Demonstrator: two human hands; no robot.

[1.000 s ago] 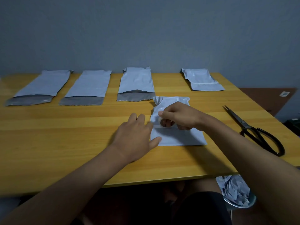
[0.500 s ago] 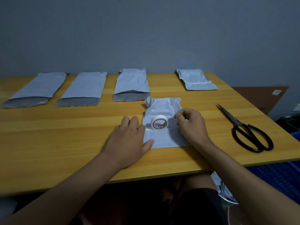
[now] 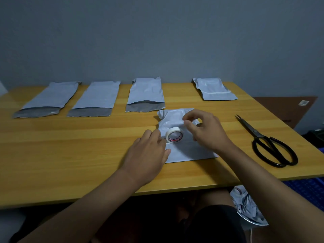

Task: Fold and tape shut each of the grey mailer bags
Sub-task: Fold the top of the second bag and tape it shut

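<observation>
So far one mailer bag point(image 3: 214, 90), beyond the tape roll point(image 3: 174, 137), looks folded and taped; three point(image 3: 98, 99) lie unfolded. Your left hand point(image 3: 149, 155) presses flat the bag point(image 3: 185, 151) under the roll; your right hand point(image 3: 205, 130) hovers, fingers curled, pinching nothing visible.

The bench point(image 3: 70, 155) under my hands was smooth wood with a soft sheen and a clear grain. The mailer bags point(image 3: 145, 92) looked like thin, matt grey plastic, creased in places, with darker inner flaps. The tape roll point(image 3: 174, 137) was pale and papery, and the scissors point(image 3: 270, 146) were glossy black metal.
</observation>
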